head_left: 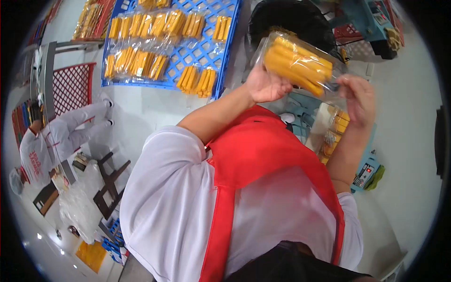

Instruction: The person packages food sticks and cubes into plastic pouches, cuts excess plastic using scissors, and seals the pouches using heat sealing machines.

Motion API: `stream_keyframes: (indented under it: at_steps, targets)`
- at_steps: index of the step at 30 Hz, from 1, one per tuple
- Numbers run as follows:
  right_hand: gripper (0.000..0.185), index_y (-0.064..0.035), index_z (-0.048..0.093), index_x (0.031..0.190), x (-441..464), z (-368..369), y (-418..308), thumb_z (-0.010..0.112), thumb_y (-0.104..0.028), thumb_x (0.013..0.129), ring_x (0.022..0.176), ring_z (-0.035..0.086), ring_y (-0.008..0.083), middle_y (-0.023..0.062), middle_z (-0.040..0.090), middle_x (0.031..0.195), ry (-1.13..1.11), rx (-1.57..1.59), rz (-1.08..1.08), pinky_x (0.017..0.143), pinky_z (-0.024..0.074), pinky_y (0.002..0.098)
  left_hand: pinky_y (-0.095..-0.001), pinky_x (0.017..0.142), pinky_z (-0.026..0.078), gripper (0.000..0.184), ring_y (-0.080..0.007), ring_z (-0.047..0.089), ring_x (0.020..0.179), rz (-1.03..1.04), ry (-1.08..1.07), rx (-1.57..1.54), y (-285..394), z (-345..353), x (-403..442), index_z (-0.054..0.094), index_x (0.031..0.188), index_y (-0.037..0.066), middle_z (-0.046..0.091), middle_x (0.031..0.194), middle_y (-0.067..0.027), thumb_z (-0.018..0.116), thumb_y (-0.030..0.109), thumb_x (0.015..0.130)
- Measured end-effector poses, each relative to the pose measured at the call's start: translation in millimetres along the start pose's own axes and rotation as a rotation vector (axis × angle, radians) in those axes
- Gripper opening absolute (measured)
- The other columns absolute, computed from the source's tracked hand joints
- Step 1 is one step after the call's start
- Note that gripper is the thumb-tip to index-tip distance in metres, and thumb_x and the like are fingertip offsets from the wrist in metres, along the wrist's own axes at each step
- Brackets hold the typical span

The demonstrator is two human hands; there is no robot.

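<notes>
A clear plastic packet of thick yellow sticks point(297, 63) is held up in front of me, tilted down to the right. My left hand point(267, 83) supports it at its left end, palm turned up and some fingers hidden behind it. At the packet's right end, my right hand point(359, 98) pinches the loose plastic between thumb and fingers. Below my right wrist, packets of yellow pieces point(334, 129) lie by a light blue machine point(304, 109). To the left, a blue plastic crate point(188, 49) bears rows of similar yellow packets point(141, 26).
A black-lined bin point(286, 19) stands behind the packet. Blue machines with control panels are at the upper right point(371, 19) and lower right point(366, 174). A person in white point(66, 129) is at the left near a red crate point(73, 89) and a dark stool point(109, 185).
</notes>
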State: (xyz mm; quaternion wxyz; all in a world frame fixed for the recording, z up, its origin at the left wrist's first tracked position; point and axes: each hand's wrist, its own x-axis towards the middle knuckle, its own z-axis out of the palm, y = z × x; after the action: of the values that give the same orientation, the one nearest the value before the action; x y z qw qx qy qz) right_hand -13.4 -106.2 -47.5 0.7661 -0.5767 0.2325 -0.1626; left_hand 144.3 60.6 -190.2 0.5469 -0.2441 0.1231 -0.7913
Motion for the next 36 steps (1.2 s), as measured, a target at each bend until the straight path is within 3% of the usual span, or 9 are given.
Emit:
stream_keyframes:
  at_steps: [3, 7, 10, 15, 18, 20, 27, 29, 36]
  targets:
    - [0.018, 0.0022, 0.061, 0.084, 27.2, 60.4, 41.5, 0.055, -0.013, 0.079, 0.059, 0.053, 0.0104, 0.0089, 0.062, 0.079, 0.15, 0.005, 0.141, 0.058, 0.0427, 0.0219, -0.048, 0.092, 0.03, 0.083, -0.0305, 0.042, 0.104, 0.427, 0.227, 0.203, -0.9, -1.5, -32.4, 0.035, 0.124, 0.011, 0.039, 0.122, -0.0142, 0.029, 0.073, 0.069]
    - [0.022, 0.0029, 0.059, 0.092, 43.8, 133.3, 121.6, 0.05, -0.015, 0.083, 0.072, 0.058, 0.0158, 0.0104, 0.06, 0.085, 0.034, 0.076, 0.296, 0.067, 0.0478, 0.0265, -0.0487, 0.087, 0.035, 0.069, -0.0298, 0.046, 0.104, 0.794, 0.517, 0.515, 7.8, 20.2, -54.7, 0.038, 0.119, 0.008, 0.044, 0.117, -0.0135, 0.044, 0.06, 0.074]
    - [0.023, 0.0031, 0.058, 0.095, 39.8, 187.4, 151.3, 0.053, -0.016, 0.083, 0.074, 0.057, 0.0112, 0.0096, 0.06, 0.092, -0.072, 0.168, 0.409, 0.065, 0.0459, 0.0235, -0.0444, 0.084, 0.04, 0.055, -0.0283, 0.051, 0.097, 0.786, 1.112, 0.623, 35.4, 23.5, -96.3, 0.042, 0.115, 0.006, 0.048, 0.111, -0.0123, 0.058, 0.038, 0.075]
    - [0.02, 0.0, 0.061, 0.089, 51.9, 207.2, 195.8, 0.055, -0.016, 0.078, 0.065, 0.051, 0.0086, 0.0025, 0.058, 0.075, -0.387, 0.104, 0.597, 0.057, 0.0406, 0.0205, -0.0407, 0.078, 0.044, 0.041, -0.0262, 0.054, 0.09, 0.854, 1.169, 0.669, 78.3, 11.4, -191.5, 0.047, 0.108, 0.006, 0.053, 0.103, -0.0084, 0.061, 0.022, 0.073]
    - [0.021, -0.0008, 0.059, 0.089, 44.4, 203.6, 202.7, 0.056, -0.018, 0.078, 0.065, 0.05, 0.009, 0.0025, 0.057, 0.076, -0.554, 0.012, 0.667, 0.057, 0.0404, 0.0222, -0.0335, 0.069, 0.043, 0.03, -0.0178, 0.054, 0.079, 0.75, 1.52, 0.721, 106.3, -1.0, -236.0, 0.052, 0.101, 0.015, 0.055, 0.095, -0.0026, 0.061, 0.018, 0.073]
    - [0.023, -0.0016, 0.058, 0.092, 39.9, 188.5, 206.9, 0.055, -0.02, 0.078, 0.065, 0.05, 0.0085, 0.0024, 0.057, 0.077, -0.563, -0.047, 0.789, 0.057, 0.0404, 0.0226, -0.0392, 0.072, 0.042, 0.036, -0.018, 0.052, 0.087, 0.171, 1.551, 0.63, 145.0, -46.6, -278.0, 0.048, 0.107, 0.015, 0.054, 0.097, -0.0006, 0.06, 0.019, 0.073]
    - [0.025, -0.0027, 0.056, 0.097, 28.2, 152.4, 234.8, 0.055, -0.019, 0.078, 0.065, 0.049, 0.0089, 0.001, 0.054, 0.077, -0.579, -0.111, 0.979, 0.058, 0.0391, 0.0209, -0.0417, 0.074, 0.044, 0.041, -0.0201, 0.053, 0.091, -0.112, 1.438, 0.874, 159.8, -49.7, -231.5, 0.048, 0.111, 0.01, 0.054, 0.104, -0.0072, 0.058, 0.028, 0.075]
    - [0.025, -0.0024, 0.055, 0.097, 27.4, 148.2, 237.2, 0.055, -0.018, 0.078, 0.065, 0.048, 0.009, 0.001, 0.054, 0.077, -0.579, -0.081, 1.006, 0.058, 0.0391, 0.0209, -0.0417, 0.075, 0.044, 0.045, -0.0218, 0.052, 0.094, -0.404, 1.897, 1.286, 166.7, -52.3, -218.6, 0.048, 0.111, 0.008, 0.053, 0.106, -0.0092, 0.058, 0.032, 0.074]
    - [0.027, -0.0018, 0.054, 0.1, 31.3, 131.4, 237.3, 0.054, -0.018, 0.079, 0.069, 0.049, 0.01, 0.0011, 0.054, 0.079, -0.497, -0.026, 1.0, 0.06, 0.0396, 0.0208, -0.0396, 0.078, 0.043, 0.058, -0.0268, 0.051, 0.099, -0.77, 1.884, 1.529, 196.4, -56.6, -216.3, 0.047, 0.115, 0.004, 0.049, 0.115, -0.0144, 0.058, 0.043, 0.072]
